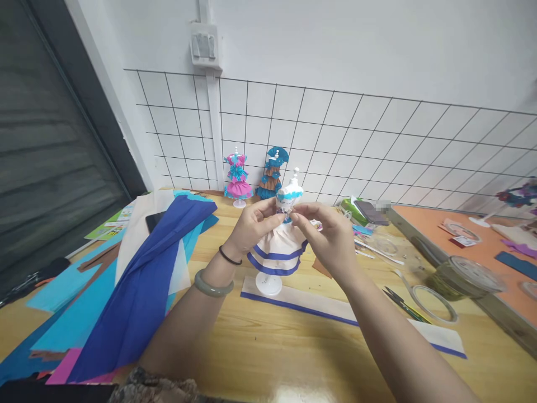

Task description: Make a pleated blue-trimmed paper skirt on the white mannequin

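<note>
A miniature white dress form [296, 184] stands upright on a round white base [269, 284] in front of me. It wears a paper dress with a turquoise-trimmed bodice and a cream skirt [274, 252] banded in dark blue. At the waist, my left hand [257, 225] is closed, thumb and fingers pinching the dress from the left. From the other side my right hand [328, 234] pinches the same waist, its thumb and forefinger meeting the left fingertips. A small patterned piece shows between the fingertips; its exact kind is hidden. A cream paper strip [293, 302] with a blue edge lies under the base.
Coloured crepe paper sheets [155, 280] are piled at left. Two dressed forms, one pink [238, 187] and one brown-and-teal [271, 182], stand by the wire grid [348, 129]. Scissors [405, 305], a tape roll [436, 302] and a ribbon spool [465, 277] lie at right.
</note>
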{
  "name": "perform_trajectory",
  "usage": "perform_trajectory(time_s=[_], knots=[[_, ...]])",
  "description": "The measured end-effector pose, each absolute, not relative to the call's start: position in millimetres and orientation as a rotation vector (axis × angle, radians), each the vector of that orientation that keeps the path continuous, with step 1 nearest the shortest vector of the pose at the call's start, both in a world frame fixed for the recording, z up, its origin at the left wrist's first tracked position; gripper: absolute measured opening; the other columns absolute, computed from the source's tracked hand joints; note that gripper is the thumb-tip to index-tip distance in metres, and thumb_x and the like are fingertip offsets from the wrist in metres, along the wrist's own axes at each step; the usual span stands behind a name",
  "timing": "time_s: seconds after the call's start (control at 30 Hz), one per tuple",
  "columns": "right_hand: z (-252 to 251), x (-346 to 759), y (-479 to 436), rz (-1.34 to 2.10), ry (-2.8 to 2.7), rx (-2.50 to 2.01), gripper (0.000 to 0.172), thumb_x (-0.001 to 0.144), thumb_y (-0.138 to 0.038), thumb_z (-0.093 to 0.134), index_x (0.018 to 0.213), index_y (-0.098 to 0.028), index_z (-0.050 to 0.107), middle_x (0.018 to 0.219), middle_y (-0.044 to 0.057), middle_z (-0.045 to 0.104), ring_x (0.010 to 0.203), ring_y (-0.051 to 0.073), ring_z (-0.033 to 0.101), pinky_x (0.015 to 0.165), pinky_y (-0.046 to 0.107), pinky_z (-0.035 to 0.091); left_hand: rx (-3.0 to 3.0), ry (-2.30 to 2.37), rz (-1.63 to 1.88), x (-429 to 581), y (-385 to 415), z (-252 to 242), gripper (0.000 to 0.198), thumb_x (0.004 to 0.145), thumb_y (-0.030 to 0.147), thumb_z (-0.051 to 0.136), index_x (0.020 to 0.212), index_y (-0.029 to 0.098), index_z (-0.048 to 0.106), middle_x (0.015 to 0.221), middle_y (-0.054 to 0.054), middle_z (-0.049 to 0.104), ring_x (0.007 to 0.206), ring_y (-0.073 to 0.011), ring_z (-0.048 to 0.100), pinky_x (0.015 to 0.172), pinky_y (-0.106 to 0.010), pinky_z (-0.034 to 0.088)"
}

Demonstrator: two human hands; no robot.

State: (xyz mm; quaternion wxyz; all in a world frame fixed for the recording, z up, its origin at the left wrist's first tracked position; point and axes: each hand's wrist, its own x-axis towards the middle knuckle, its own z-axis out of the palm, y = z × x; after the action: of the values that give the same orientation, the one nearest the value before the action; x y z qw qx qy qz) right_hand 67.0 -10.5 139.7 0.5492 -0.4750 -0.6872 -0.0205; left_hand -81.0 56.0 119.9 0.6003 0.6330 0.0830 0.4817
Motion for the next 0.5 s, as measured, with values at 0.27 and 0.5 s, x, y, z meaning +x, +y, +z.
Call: perform_trajectory(time_s=[0.27,0.5], knots=[[143.7,62.9,-8.2,-0.199,-1.708,-1.08,0.011,0.085,-0.017,0.057,0.074,-0.019,0.058,0.069,0.001,0.061,0.063,0.014,0.054,0.062,0.028,0.041,1.427,0.152,1.071,-80.0,50.1,122.8,0.035,0.08,0.024,0.063,0.113,0.015,0.062,0.119,-0.011,0.064,0.115,-0.0265,0.057,0.1,-0.04,0.043],[143.1,62.0,-12.7,-0.26,-1.782,-1.054,0.012,0.087,-0.016,0.051,0.076,-0.019,0.052,0.069,0.001,0.055,0.064,0.015,0.049,0.064,0.029,0.039,1.56,0.241,1.208,-76.8,48.2,120.2,0.04,0.08,0.024,0.061,0.119,0.013,0.059,0.116,-0.011,0.065,0.113,-0.0265,0.057,0.1,-0.039,0.043]])
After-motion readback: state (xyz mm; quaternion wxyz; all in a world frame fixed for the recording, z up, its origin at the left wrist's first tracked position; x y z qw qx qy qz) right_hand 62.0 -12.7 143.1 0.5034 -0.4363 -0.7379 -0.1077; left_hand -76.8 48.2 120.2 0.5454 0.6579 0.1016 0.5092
